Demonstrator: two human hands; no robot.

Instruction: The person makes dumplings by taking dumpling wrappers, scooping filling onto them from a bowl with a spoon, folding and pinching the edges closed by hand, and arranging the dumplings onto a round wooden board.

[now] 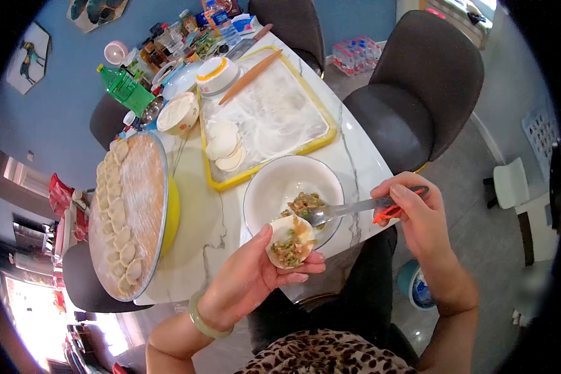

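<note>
My left hand point(255, 265) holds a round dumpling wrapper point(300, 232) in its fingers, with a mound of chopped filling point(288, 250) on top. In my right hand point(417, 215) is a spoon point(355, 206) with a dark handle and an orange tie. The spoon's bowl is at the wrapper's upper edge, over the white mixing bowl point(262, 181); whether it touches the wrapper I cannot tell. More filling point(305, 202) lies in the mixing bowl. Beyond it, several flat wrappers point(224, 143) are stacked on a floured board with a yellow rim point(271, 149).
At the left, a round tray point(140, 206) bears rows of folded dumplings point(119, 215). A rolling pin point(252, 76) and an upturned bowl point(218, 75) rest on the board. A flour bowl point(177, 113) and a green bottle point(124, 90) stand behind. A chair point(411, 93) is at the right.
</note>
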